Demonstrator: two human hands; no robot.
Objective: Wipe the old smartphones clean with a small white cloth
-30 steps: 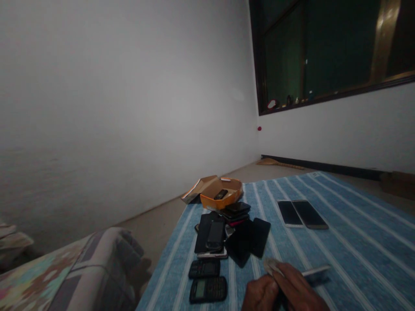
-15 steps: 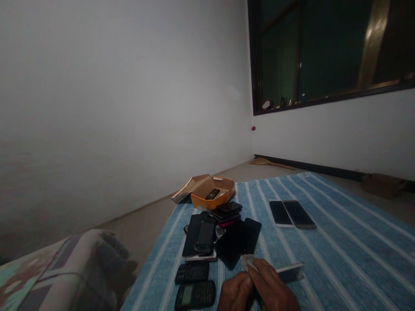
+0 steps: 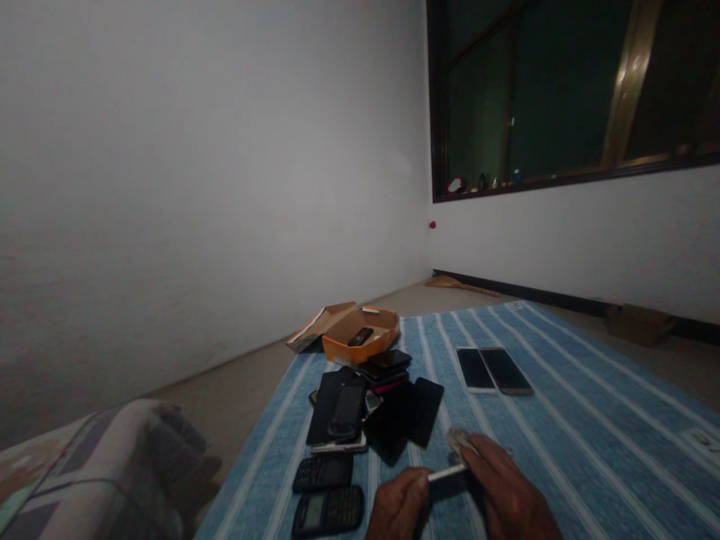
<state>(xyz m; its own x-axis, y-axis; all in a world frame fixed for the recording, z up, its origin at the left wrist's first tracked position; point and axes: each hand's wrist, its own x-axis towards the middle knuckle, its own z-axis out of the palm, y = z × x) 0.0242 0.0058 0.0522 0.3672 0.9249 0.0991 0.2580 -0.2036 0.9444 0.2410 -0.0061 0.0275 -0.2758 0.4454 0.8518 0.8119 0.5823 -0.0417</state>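
Low in the view, my left hand [image 3: 397, 504] is closed around one end of a phone [image 3: 448, 475]. The phone is tilted up, with its pale edge toward me and its dark face partly hidden. A crumpled pale cloth [image 3: 459, 441] pokes out beyond the fingers of my right hand [image 3: 506, 487], which is closed on it and lies against the phone's other end. Left of my hands, two keypad phones, a lower one [image 3: 328, 511] and an upper one [image 3: 322, 473], lie on the blue striped cover [image 3: 568, 442].
Several dark phones [image 3: 347, 409] lie overlapped before an open orange box [image 3: 357, 349] with a small phone [image 3: 361, 337] inside. Two smartphones, one white-edged [image 3: 475, 370] and one gold-edged [image 3: 506, 370], lie side by side at the right. A draped blanket [image 3: 129, 465] is at the left.
My hands have moved apart, and my right hand has shifted right with the cloth. The phone has come from the right of my right hand to between both hands. The view has turned slightly right.
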